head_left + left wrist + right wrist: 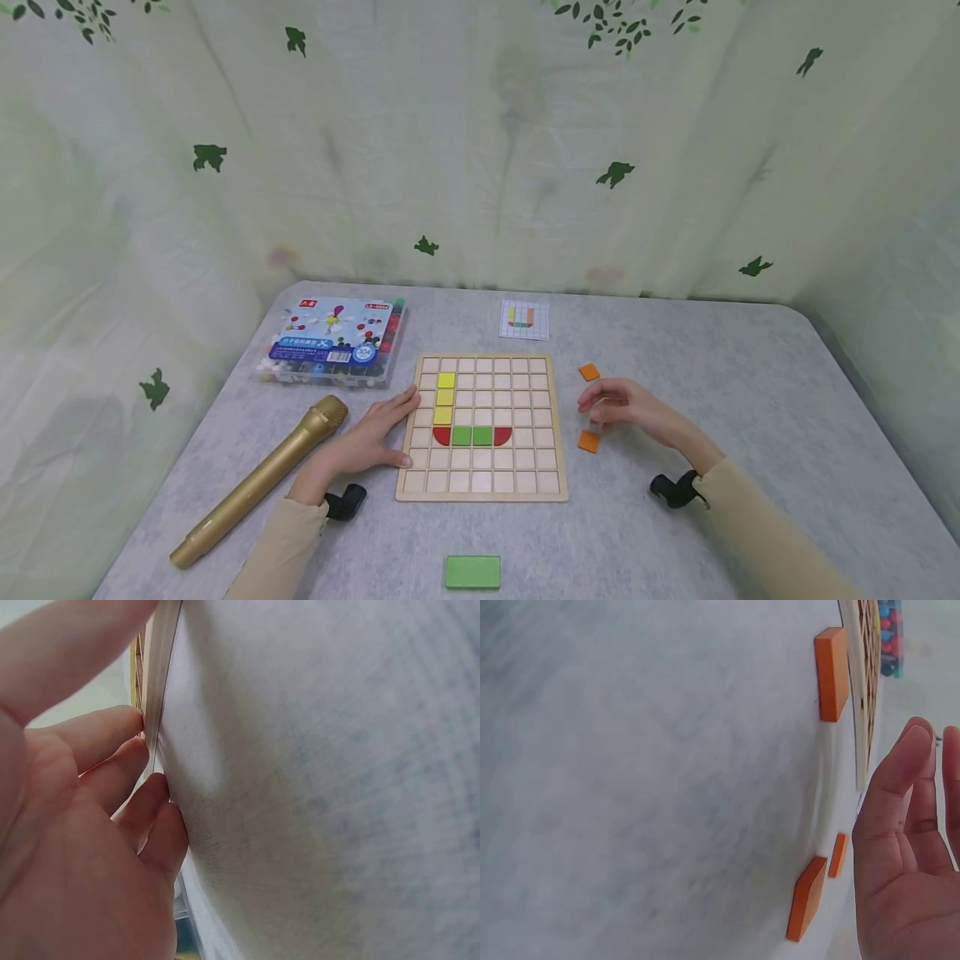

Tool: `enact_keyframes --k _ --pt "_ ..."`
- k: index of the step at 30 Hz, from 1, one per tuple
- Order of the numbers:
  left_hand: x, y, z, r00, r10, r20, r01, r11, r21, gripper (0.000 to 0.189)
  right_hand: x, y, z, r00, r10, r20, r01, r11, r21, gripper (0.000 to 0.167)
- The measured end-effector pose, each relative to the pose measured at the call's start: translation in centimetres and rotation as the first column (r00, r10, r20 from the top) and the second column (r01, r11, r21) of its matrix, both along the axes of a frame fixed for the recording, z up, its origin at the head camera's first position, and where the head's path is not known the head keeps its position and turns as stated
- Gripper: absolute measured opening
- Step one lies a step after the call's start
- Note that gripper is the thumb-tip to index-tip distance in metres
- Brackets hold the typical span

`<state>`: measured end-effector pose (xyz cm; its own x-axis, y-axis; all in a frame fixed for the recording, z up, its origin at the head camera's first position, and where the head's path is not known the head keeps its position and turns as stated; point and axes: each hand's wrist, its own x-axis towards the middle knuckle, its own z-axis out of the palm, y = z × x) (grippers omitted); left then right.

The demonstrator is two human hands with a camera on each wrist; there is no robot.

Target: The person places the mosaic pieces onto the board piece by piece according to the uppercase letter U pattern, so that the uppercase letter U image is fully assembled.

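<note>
A wooden grid board lies mid-table, holding yellow square tiles, green square tiles and a red rounded tile at each end of the green row. My left hand rests along the board's left edge with spread fingers, the thumb on the frame; its fingertips touch that edge in the left wrist view. My right hand hovers, fingers loosely bent and holding nothing, above orange tiles right of the board. In the head view one orange tile lies nearer and another farther; the right wrist view shows three, including one close to the board.
Behind the board lies a small pattern card. A clear plastic case of coloured pieces stands at the back left. A gold microphone lies left of the left arm, and a green block at the front edge.
</note>
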<state>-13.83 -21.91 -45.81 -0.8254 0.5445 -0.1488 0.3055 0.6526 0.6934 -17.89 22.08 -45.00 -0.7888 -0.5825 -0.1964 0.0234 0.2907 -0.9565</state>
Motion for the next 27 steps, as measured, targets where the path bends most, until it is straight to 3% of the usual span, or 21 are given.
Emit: enact_keyframes --k 6,17,27 --pt "0.0 -0.1 -0.1 1.0 -0.001 -0.001 0.001 1.0 0.004 0.093 0.7 0.9 -0.1 1.0 -0.003 -0.01 0.003 1.0 0.023 0.025" --pt "-0.1 -0.2 -0.3 1.0 -0.01 -0.013 0.01 1.0 0.006 0.094 1.3 0.5 -1.0 0.986 0.08 -0.143 -0.062 0.99 0.125 0.025" --pt "-0.1 -0.1 -0.2 1.0 -0.007 -0.015 0.007 1.0 0.004 0.094 1.8 -0.3 -0.8 0.949 0.147 -0.28 -0.099 0.979 0.177 0.025"
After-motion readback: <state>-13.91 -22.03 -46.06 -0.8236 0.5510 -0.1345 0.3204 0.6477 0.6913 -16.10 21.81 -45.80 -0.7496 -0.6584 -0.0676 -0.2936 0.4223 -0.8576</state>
